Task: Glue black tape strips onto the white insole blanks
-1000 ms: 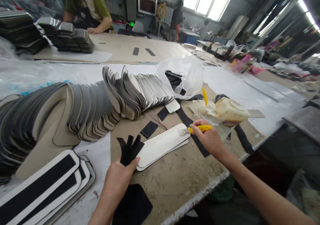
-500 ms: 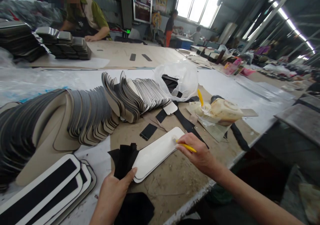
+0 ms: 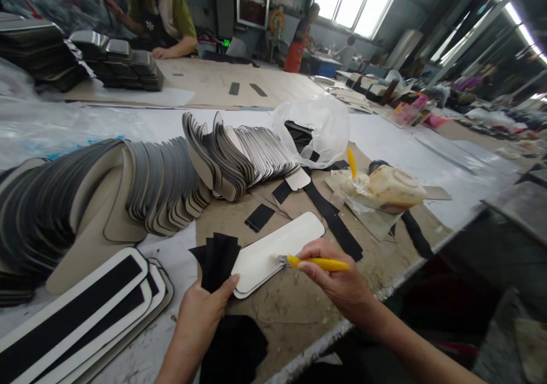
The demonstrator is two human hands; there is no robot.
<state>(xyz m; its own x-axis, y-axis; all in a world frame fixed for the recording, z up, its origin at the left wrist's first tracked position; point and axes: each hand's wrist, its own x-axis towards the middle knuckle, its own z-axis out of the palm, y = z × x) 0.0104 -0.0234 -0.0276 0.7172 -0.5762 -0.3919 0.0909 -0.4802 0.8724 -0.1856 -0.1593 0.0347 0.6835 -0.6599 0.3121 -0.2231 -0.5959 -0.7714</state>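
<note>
Translucent white plastic is forming a crumpled bag (image 3: 335, 139) beyond both hands, and folded black pieces (image 3: 298, 138) are showing through its opening. Farther to the right, beyond the right hand, a yellowed, stained plastic container (image 3: 397, 187) is lying on its side — a slim yellow handle (image 3: 351, 163) is sticking up at its whitish, crusted end, and what the container is holding is hidden.

The right hand (image 3: 339, 278) is gripping a small yellow-handled brush (image 3: 327, 265), fingers and thumb curling closely about the handle, while the bristles are touching the top of a long, white, round-cornered panel (image 3: 277, 247). That panel is lying between the two hands, with the edge of another one peeking out beneath it.

The left hand (image 3: 199, 315), half closed, is holding a fan of thin black strips (image 3: 220, 258) — its thumb is resting at the white panel's nearest corner. Left of this hand, long white panels with black centres (image 3: 85, 307) are lying in an uneven stack.
</note>
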